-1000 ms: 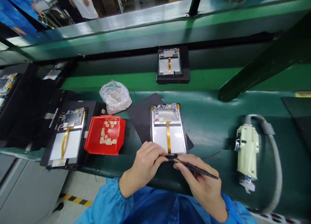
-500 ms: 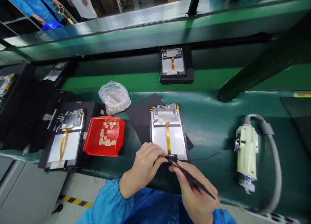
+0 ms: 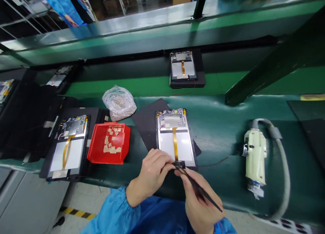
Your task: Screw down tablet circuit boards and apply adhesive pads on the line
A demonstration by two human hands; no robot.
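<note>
An opened tablet (image 3: 175, 139) lies face up on a black mat (image 3: 146, 122), showing a circuit board, a white panel and an orange flex cable (image 3: 175, 144). My left hand (image 3: 152, 173) curls its fingertips over the tablet's lower edge. My right hand (image 3: 200, 200) grips black tweezers (image 3: 196, 188), whose tips meet the same edge next to my left fingers. What the tips hold is hidden. A red tray (image 3: 109, 142) of tan adhesive pads (image 3: 111, 141) stands to the left of my left hand.
A second opened tablet (image 3: 68, 142) lies left of the tray, and a plastic bag of small parts (image 3: 119, 103) lies behind it. A pale green electric screwdriver (image 3: 255, 156) hangs on its hose at right. Another tablet (image 3: 182, 66) sits on the farther green belt.
The tweezers have swung from nearly level to a steeper angle, and my right hand has moved down and left. Their tips stay at the tablet's lower edge. The view has drifted slightly.
</note>
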